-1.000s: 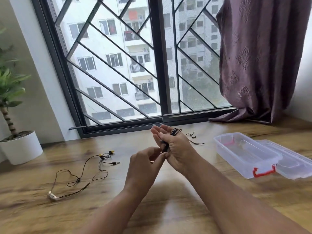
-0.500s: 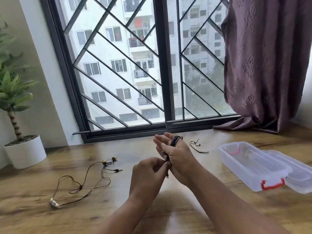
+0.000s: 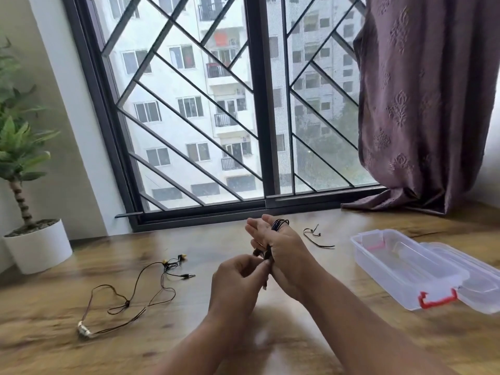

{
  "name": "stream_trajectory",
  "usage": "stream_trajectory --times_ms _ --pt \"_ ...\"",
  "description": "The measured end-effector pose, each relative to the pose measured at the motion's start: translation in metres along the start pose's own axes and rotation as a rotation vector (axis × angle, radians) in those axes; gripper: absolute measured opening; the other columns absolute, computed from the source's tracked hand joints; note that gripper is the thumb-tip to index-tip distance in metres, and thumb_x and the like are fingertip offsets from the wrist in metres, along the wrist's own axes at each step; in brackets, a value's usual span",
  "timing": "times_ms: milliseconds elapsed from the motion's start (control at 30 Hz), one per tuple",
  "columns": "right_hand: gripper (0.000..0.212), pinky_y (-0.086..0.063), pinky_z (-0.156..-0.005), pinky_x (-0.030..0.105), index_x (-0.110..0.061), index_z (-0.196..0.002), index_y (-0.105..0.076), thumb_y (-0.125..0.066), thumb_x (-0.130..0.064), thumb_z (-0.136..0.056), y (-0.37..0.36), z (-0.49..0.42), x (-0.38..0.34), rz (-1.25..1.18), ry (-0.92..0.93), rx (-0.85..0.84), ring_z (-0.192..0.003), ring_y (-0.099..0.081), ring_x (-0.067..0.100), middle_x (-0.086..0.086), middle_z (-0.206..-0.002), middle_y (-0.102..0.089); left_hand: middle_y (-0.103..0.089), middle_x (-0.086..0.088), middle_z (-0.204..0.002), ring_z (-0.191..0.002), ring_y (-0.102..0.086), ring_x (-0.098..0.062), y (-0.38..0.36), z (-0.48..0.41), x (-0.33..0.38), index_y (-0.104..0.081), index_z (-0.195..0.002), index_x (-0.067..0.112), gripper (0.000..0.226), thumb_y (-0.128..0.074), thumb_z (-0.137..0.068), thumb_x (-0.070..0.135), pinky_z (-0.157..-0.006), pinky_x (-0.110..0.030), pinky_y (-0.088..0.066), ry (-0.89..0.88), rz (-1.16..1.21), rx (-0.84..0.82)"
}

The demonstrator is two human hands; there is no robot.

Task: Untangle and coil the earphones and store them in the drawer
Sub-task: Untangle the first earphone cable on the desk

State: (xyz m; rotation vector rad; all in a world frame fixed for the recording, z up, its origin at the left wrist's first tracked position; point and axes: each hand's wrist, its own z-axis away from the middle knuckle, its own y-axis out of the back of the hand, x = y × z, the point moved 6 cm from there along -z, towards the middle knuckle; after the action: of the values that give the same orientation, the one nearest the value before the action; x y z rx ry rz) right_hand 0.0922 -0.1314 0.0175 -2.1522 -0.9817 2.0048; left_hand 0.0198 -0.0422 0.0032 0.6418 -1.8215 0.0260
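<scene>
Black earphones [image 3: 278, 224] are wound in loops around the fingers of my right hand [image 3: 281, 253], which is held up above the wooden table [image 3: 189, 334]. My left hand [image 3: 238, 282] pinches the loose end of that cord just below the right palm, and a short tail hangs down between the hands. A second pair of earphones [image 3: 140, 290], dark with yellow buds, lies loose and spread out on the table to the left. A clear plastic box [image 3: 397, 266] with red clips stands open at the right, its lid [image 3: 476, 282] folded out beside it.
A small black tie [image 3: 316, 236] lies on the table behind my right hand. A potted plant in a white pot [image 3: 38, 244] stands at the far left. The barred window [image 3: 243, 104] and a purple curtain [image 3: 422, 104] close off the back.
The view has tilted up slightly, so everything sits lower in frame. My left hand has risen closer to the right palm, still on the cord end. The loops stay on my right fingers.
</scene>
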Motion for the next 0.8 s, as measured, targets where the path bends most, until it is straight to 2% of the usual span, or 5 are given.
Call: stream_trajectory --times_ms 133,300,400,667,800 --pt "0.048 -0.046 -0.105 0.033 -0.011 -0.117 -0.06 -0.048 -0.055 -0.101 -0.003 0.001 0.002 -0.043 -0.068 -0.028 -0.127 -0.061 0.013 0.008 -0.137 -0.064 -0.069 -0.003 -0.06 -0.053 -0.054 -0.005 0.002 -0.001 -0.002 -0.07 -0.063 0.014 0.025 -0.073 -0.085 0.024 -0.053 -0.016 -0.04 -0.006 0.007 0.016" --pt "0.091 -0.042 -0.098 0.032 -0.007 -0.153 -0.032 -0.038 -0.073 -0.092 -0.001 -0.001 0.003 -0.225 -0.183 -0.001 -0.138 -0.051 0.021 0.013 -0.151 -0.051 -0.068 0.004 -0.058 -0.054 -0.055 -0.005 0.005 -0.002 -0.002 -0.072 -0.066 0.022 0.019 -0.072 -0.082 0.033 -0.054 -0.022 -0.042 -0.059 -0.092 0.054" --pt "0.089 -0.045 -0.104 0.037 -0.002 -0.138 -0.046 -0.035 -0.077 -0.092 0.001 0.0 0.003 -0.318 -0.254 0.022 -0.138 -0.048 0.025 0.019 -0.155 -0.043 -0.069 0.007 -0.06 -0.055 -0.057 -0.003 0.01 -0.005 -0.004 -0.073 -0.07 0.025 0.016 -0.073 -0.081 0.037 -0.056 -0.024 -0.044 -0.064 -0.13 0.091" --pt "0.051 -0.059 -0.077 0.039 0.004 -0.093 -0.058 -0.063 -0.047 -0.095 0.0 0.009 0.007 -0.435 -0.4 -0.031 -0.083 -0.061 0.032 0.022 -0.087 -0.061 -0.069 0.014 -0.06 -0.057 -0.059 0.001 0.03 -0.014 -0.003 -0.075 -0.071 0.025 0.013 -0.074 -0.083 0.029 -0.055 -0.014 -0.041 -0.107 -0.247 0.205" --pt "0.042 -0.058 -0.096 0.044 0.009 -0.108 -0.057 -0.063 -0.031 -0.098 -0.002 0.012 0.008 -0.397 -0.429 -0.06 -0.101 -0.065 0.037 0.03 -0.105 -0.062 -0.072 0.014 -0.064 -0.065 -0.066 -0.002 0.041 -0.02 -0.008 -0.075 -0.073 0.025 0.013 -0.073 -0.085 0.029 -0.062 -0.021 -0.047 -0.084 -0.274 0.245"
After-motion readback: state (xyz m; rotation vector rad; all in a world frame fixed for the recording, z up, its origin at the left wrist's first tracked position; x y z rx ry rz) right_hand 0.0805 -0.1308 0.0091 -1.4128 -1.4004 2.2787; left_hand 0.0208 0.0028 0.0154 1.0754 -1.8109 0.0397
